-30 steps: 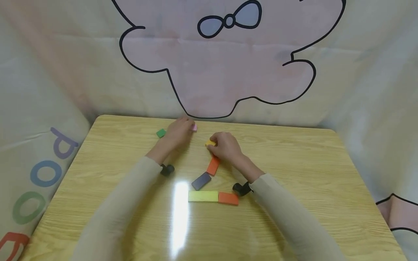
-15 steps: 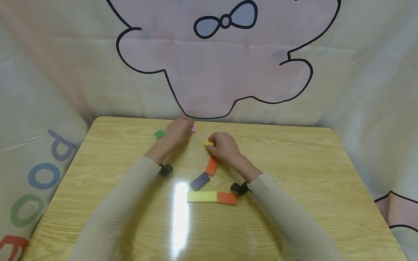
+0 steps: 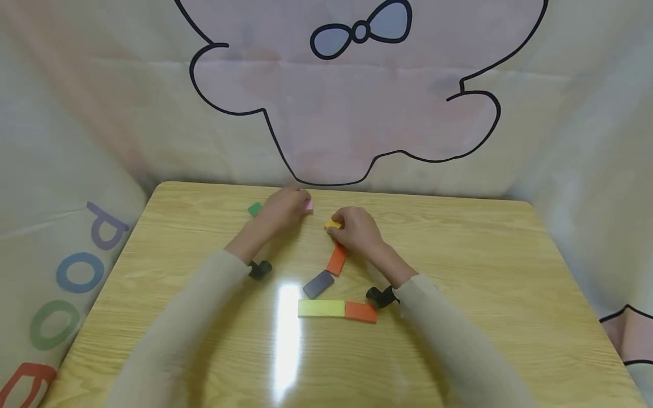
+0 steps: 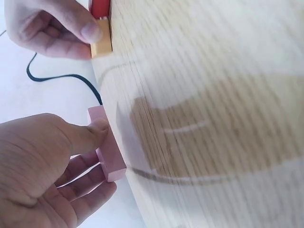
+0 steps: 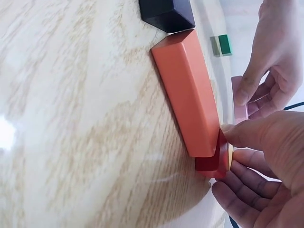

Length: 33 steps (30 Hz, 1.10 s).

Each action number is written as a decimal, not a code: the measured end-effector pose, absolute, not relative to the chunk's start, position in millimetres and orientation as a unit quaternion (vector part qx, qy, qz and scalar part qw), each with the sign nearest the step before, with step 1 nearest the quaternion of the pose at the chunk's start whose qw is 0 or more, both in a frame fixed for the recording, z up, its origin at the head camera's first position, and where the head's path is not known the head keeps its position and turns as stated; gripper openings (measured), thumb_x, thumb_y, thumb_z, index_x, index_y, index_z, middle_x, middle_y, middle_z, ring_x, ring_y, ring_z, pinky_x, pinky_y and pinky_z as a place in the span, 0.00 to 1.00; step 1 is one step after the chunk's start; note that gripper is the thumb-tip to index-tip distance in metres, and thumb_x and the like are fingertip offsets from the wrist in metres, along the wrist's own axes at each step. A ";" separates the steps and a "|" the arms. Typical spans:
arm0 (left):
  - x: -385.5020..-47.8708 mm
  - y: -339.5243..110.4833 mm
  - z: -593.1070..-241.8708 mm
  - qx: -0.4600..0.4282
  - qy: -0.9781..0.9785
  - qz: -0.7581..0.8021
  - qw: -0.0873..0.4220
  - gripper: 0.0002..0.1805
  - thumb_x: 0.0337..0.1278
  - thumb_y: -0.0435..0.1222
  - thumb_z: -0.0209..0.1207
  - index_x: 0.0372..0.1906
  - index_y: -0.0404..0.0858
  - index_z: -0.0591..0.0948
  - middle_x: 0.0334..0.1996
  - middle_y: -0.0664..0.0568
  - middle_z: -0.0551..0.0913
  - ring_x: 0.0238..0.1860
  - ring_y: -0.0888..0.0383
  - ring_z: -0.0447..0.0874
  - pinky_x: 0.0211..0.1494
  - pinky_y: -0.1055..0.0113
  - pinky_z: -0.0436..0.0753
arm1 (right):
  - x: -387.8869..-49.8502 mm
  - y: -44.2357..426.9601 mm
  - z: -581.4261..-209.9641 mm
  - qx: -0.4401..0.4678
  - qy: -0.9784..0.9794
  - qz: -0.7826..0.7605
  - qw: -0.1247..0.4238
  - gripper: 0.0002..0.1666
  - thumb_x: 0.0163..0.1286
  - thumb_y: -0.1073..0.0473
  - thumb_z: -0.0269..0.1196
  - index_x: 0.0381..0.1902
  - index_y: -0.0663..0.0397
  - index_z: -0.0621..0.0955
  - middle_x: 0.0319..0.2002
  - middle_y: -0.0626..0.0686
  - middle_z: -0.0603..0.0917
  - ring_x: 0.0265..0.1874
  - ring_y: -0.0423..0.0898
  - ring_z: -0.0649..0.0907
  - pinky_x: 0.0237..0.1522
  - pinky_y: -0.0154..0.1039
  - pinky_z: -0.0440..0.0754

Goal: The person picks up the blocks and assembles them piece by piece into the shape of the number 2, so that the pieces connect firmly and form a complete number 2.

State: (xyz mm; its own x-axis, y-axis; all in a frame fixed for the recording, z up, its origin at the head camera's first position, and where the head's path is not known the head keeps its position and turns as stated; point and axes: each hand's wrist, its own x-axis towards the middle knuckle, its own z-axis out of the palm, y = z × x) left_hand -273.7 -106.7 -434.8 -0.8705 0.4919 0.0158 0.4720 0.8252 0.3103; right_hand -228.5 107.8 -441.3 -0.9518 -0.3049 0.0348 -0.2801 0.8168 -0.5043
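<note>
In the head view my left hand [image 3: 285, 207] is near the table's far edge. Its thumb and fingers pinch a pink block [image 4: 110, 149], held at that edge in the left wrist view. My right hand [image 3: 359, 231] pinches a small yellow block [image 4: 101, 43] just to the right and nearer. Against the yellow block lies a red block [image 5: 209, 166], mostly covered by the right hand from above. An orange block [image 5: 185, 90] touches the red one and leads back to a dark purple-grey block [image 3: 318, 284], forming a bent line.
A green block [image 3: 254, 209] lies left of my left hand. Nearer me, a lime-yellow block [image 3: 321, 308] and another orange block [image 3: 360, 312] lie end to end on the wooden table [image 3: 459, 340]. A printed cloth [image 3: 326, 124] hangs behind the table.
My left hand has shifted slightly nearer and to the right with the pink block. The right hand stays at the yellow block; the head view sways a little.
</note>
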 end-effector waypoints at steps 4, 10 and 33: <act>-265.2 -101.0 -430.8 0.251 0.952 0.164 0.056 0.16 0.77 0.35 0.58 0.62 0.35 0.83 0.53 0.41 0.85 0.56 0.43 0.84 0.63 0.51 0.83 | -227.1 111.5 -441.7 -0.151 0.952 -0.265 0.027 0.08 0.68 0.58 0.73 0.37 0.57 0.90 0.30 0.50 0.83 0.27 0.42 0.75 0.32 0.35 0.69; -259.9 -96.8 -432.6 0.255 0.949 0.174 0.062 0.16 0.76 0.34 0.59 0.62 0.35 0.83 0.53 0.41 0.86 0.55 0.43 0.85 0.64 0.50 0.83 | -227.1 111.5 -439.6 -0.155 0.951 -0.266 0.033 0.16 0.69 0.58 0.72 0.23 0.53 0.79 0.21 0.46 0.70 0.23 0.41 0.70 0.28 0.35 0.62; -249.4 -82.3 -439.4 0.287 0.941 0.170 0.052 0.15 0.75 0.32 0.60 0.59 0.34 0.85 0.52 0.40 0.86 0.55 0.43 0.86 0.63 0.52 0.84 | -226.8 109.9 -438.1 -0.159 0.952 -0.258 0.043 0.13 0.71 0.58 0.71 0.28 0.56 0.82 0.23 0.48 0.71 0.25 0.44 0.72 0.30 0.36 0.65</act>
State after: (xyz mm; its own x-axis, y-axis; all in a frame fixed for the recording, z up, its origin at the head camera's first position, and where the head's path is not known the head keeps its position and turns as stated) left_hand -249.4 -82.3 -439.4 -0.8297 0.5583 0.0006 0.5231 0.7771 0.3501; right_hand -226.8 109.9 -438.1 -0.9455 -0.3255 -0.0002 -0.2807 0.8159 -0.5055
